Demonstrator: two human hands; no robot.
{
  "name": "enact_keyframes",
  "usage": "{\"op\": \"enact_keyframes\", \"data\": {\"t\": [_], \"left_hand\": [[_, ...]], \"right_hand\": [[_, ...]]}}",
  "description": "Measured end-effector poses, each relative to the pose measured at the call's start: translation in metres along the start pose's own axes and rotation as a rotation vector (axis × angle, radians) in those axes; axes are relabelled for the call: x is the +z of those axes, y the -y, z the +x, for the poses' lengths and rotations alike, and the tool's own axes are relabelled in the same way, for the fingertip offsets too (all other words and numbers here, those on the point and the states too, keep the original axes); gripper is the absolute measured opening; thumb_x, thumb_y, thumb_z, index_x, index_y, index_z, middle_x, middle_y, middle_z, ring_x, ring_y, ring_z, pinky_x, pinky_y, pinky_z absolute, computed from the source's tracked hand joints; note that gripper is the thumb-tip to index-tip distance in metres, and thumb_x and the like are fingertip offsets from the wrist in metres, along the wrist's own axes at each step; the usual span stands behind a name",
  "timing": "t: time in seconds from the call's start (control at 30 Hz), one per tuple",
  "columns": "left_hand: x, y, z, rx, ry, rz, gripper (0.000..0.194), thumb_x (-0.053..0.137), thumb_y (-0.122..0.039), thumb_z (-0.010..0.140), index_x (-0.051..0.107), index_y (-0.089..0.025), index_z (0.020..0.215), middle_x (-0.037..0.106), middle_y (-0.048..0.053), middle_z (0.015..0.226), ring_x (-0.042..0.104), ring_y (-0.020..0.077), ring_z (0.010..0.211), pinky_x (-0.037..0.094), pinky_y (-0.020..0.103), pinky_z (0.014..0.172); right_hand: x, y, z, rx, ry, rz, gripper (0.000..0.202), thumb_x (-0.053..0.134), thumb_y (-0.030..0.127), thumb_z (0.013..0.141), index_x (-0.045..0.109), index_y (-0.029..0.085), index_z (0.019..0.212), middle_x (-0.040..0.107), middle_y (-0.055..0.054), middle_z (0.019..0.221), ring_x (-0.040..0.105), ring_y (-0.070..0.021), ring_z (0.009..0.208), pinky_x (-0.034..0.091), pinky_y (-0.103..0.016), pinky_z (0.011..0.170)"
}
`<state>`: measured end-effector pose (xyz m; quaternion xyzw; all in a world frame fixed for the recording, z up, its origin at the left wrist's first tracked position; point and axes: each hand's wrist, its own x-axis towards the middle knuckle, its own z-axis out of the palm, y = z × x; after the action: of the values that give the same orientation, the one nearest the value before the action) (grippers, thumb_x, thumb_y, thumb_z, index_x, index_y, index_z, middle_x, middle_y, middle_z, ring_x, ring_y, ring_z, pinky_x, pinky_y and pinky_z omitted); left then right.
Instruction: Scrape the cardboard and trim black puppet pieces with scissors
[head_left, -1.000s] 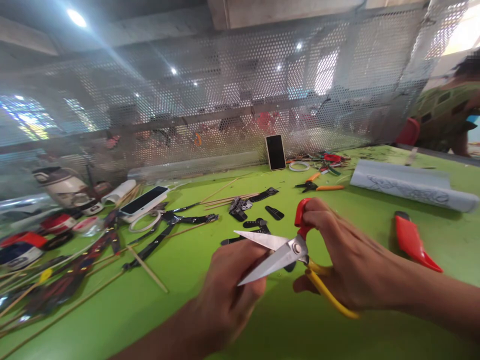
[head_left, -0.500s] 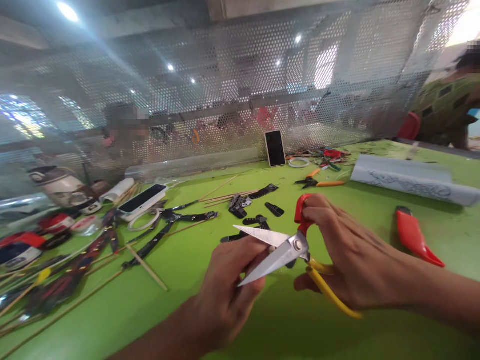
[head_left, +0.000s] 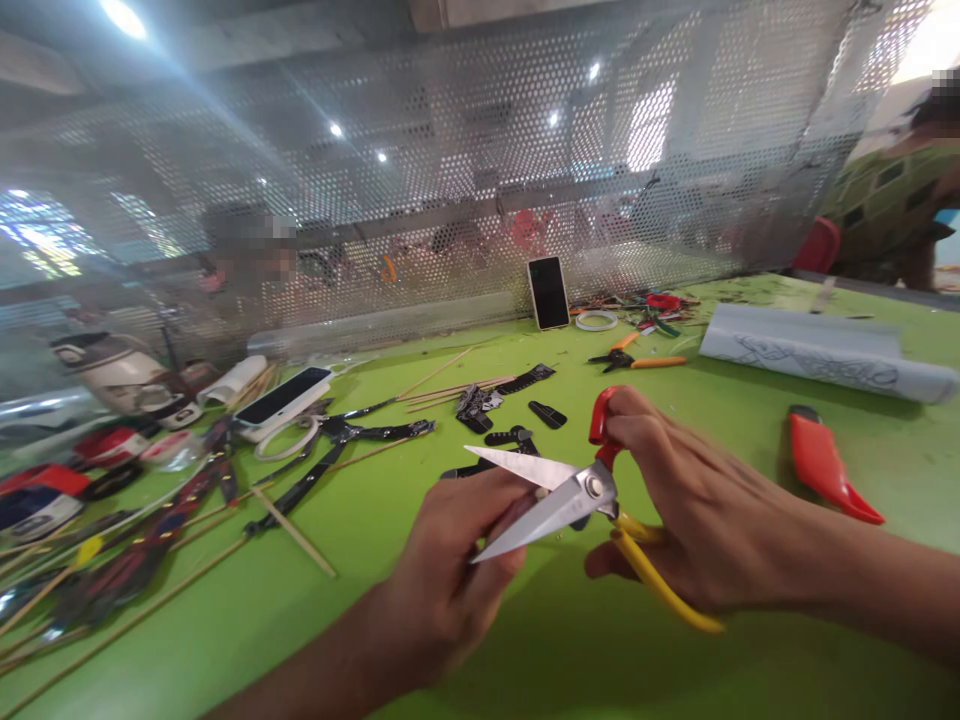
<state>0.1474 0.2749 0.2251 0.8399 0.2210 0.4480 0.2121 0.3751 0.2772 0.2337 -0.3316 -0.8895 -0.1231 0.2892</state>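
My right hand [head_left: 697, 500] grips scissors [head_left: 570, 500] with one red and one yellow handle; the blades are spread apart and point left. Across the blades' far side lies my left hand [head_left: 457, 570], its fingers curled together around something small that the blades and fingers hide. Just beyond the hands, black cut pieces [head_left: 517, 440] lie on the green table [head_left: 360, 630]. A black strip assembly [head_left: 345, 435] with thin sticks rests to their left.
Orange-handled pliers [head_left: 637, 362], a red-handled tool [head_left: 825, 465] and a paper roll [head_left: 817, 355] lie on the right. A phone [head_left: 549, 293] stands at the mesh screen. Tapes, sticks and another phone [head_left: 285, 400] crowd the left. A person [head_left: 892, 200] is at the far right.
The view has shifted slightly, so most things sit a little higher in the picture. Both hands and the spread scissors keep nearly the same pose.
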Motion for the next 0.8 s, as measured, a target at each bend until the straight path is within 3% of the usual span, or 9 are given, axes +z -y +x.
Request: {"op": "enact_keyframes", "data": {"t": [0.27,0.5,0.8], "left_hand": [[-0.0022,0.0007,0.0039,-0.019,0.018,-0.038,0.027,0.04,-0.026,0.096,0.046,-0.019,0.07,0.046,-0.003,0.064,0.04,0.0092,0.055,0.031,0.023,0.051],[-0.0039,0.0021,0.0035,-0.139,0.052,-0.097,0.021,0.045,-0.02,0.094,0.05,-0.018,0.073,0.047,-0.002,0.065,0.041,0.0099,0.057,0.031,0.024,0.051],[-0.0067,0.0039,-0.0002,-0.227,0.081,-0.153,0.023,0.047,-0.026,0.095,0.056,-0.017,0.076,0.05,0.001,0.069,0.045,0.0114,0.061,0.035,0.025,0.054]], "right_hand": [[0.0026,-0.0024,0.0015,0.014,-0.023,0.033,0.052,0.066,0.055,0.077,0.041,0.015,0.099,0.051,-0.011,0.093,0.055,-0.0203,0.074,0.049,-0.032,0.063],[0.001,-0.0034,0.0048,0.046,-0.068,0.118,0.048,0.073,0.051,0.073,0.045,0.018,0.094,0.054,-0.008,0.09,0.055,-0.0192,0.075,0.047,-0.03,0.064],[-0.0002,-0.0037,0.0069,0.035,-0.1,0.219,0.042,0.079,0.036,0.07,0.049,0.016,0.091,0.055,-0.007,0.086,0.052,-0.0169,0.076,0.045,-0.028,0.066]]}}
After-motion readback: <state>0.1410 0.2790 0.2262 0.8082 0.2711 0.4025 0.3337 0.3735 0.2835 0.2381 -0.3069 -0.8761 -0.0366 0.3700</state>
